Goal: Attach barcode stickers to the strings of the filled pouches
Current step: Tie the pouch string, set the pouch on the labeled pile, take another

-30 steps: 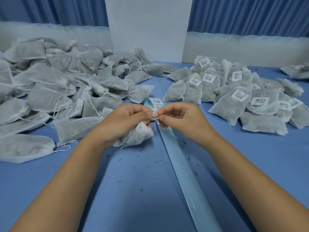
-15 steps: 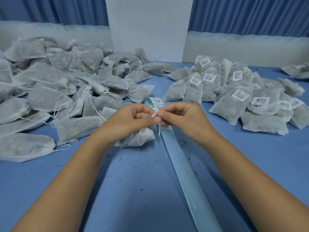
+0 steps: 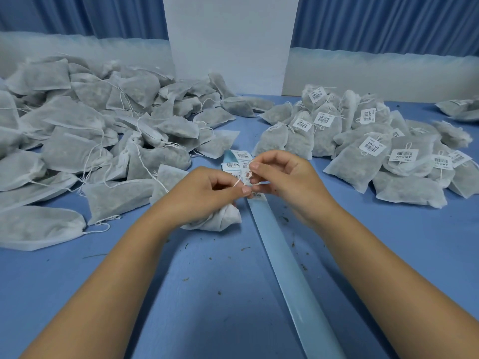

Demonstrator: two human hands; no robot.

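The white pouch [image 3: 220, 221] lies on the blue table [image 3: 202, 307] at centre, tucked under the left hand [image 3: 204, 195]. That hand pinches the pouch's string [image 3: 239, 182] between thumb and forefinger. The right hand [image 3: 285, 182] pinches the string's far end just beside it; whether a sticker sits between those fingers cannot be told. Right behind the fingertips runs a pale blue strip [image 3: 290, 275] carrying barcode stickers [image 3: 232, 165]. A heap of unlabelled pouches [image 3: 103, 141] crowds the left, and a heap of labelled pouches [image 3: 363, 154] the right. Bare tabletop with scattered crumbs [image 3: 285, 219] lies near the forearms.
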